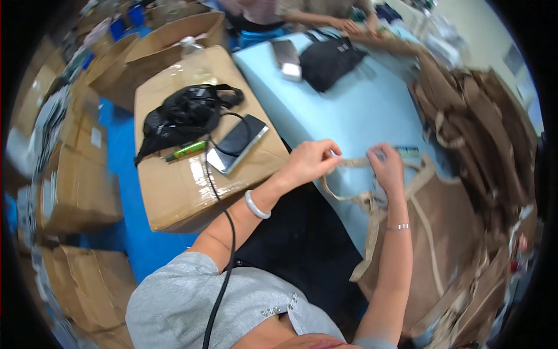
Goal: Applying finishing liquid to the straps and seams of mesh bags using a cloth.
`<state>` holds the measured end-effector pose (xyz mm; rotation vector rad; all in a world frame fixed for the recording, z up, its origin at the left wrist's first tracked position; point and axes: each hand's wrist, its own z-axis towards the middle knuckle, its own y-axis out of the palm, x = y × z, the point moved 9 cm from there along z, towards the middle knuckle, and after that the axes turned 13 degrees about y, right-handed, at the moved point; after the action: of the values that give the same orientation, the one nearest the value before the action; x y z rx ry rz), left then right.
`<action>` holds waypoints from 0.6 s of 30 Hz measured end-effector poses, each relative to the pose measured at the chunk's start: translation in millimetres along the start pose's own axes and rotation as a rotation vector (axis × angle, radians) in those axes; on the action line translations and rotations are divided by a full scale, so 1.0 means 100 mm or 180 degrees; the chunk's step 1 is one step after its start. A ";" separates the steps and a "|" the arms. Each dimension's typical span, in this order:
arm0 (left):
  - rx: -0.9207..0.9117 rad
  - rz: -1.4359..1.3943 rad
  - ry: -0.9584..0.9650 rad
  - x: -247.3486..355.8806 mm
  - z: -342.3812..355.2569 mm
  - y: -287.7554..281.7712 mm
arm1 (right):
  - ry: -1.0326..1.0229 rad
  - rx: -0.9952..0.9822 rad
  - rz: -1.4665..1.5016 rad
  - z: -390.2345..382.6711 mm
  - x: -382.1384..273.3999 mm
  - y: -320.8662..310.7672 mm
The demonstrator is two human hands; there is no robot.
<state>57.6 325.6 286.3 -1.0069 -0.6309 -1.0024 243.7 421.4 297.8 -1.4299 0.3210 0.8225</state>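
Observation:
A brown fabric bag (pixel 450 218) with beige trim lies on the right part of the light blue table, in front of me. Its narrow beige strap (pixel 354 163) stretches between my two hands. My left hand (pixel 311 161), with a pale bangle on the wrist, pinches the strap's left part over the table's near-left edge. Closed around the strap farther right is my right hand (pixel 386 166), fingers bent and partly hiding what they grip. A loop of the strap hangs below both hands. Just beyond my right hand lies a small green-and-dark item (pixel 407 151), too blurred to name.
A taped carton (pixel 174 200) at left carries a black waist bag (pixel 186 113), a smartphone (pixel 238 143), and a green tube (pixel 186 151). A black cable crosses my left arm. More brown bags (pixel 471 110) heap at right. Beyond the light blue table (pixel 349 110), another person's hands (pixel 349 25) work.

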 end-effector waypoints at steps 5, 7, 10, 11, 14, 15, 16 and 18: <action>0.0331 0.0147 0.0158 0.25 -0.03 -0.51 | 0.0258 -0.0109 0.0042 -0.06 -0.17 0.01; 0.0305 -0.0177 0.0064 0.30 -0.25 -0.51 | 0.0249 -0.0080 0.0049 -0.08 -0.18 -0.01; -0.0232 -0.1164 -0.0519 0.23 -0.87 -0.14 | 0.0263 -0.0072 0.0076 -0.10 -0.13 -0.03; -0.0611 -0.1138 -0.0459 0.25 -1.09 -0.03 | 0.0279 -0.0075 0.0074 -0.07 -0.10 -0.04; -0.2017 -0.0876 -0.0656 0.18 -1.77 0.16 | 0.0121 0.0134 0.0050 -0.03 0.13 -0.06; -0.2227 -0.0759 -0.0414 0.14 -2.00 0.09 | 0.0020 0.0161 0.0047 -0.04 0.13 -0.04; -0.2446 -0.0660 -0.0699 0.13 -2.18 -0.04 | -0.0016 0.0203 0.0013 -0.02 0.11 -0.04; -0.2388 -0.0223 -0.1225 0.20 -2.34 -0.41 | -0.0047 0.0170 0.0127 -0.01 -0.10 -0.02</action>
<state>28.0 99.1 219.3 -1.8793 -0.6112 -1.1435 238.3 417.6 305.1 -1.3709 0.3588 0.8508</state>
